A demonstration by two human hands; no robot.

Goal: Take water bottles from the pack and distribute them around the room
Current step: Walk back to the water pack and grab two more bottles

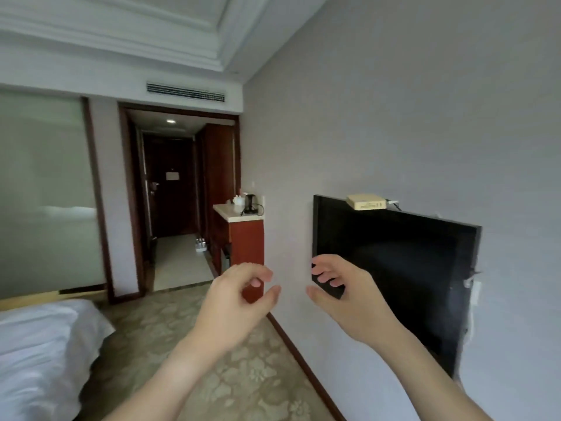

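Both of my hands are raised in front of me with nothing in them. My left hand (235,302) has its fingers curled loosely and apart. My right hand (343,294) is also loosely curled, in front of the lower left corner of the wall television. A small pack of water bottles (201,244) stands on the floor far down the entrance hallway, beside the red cabinet; it is tiny and blurred. Neither hand is near it.
A black television (394,268) hangs on the right wall with a beige box (365,202) on top. A red cabinet (246,238) with a pale countertop holds a black kettle (249,203). A white bed (39,354) fills the lower left. Patterned carpet (188,329) leads to the hallway door (170,192).
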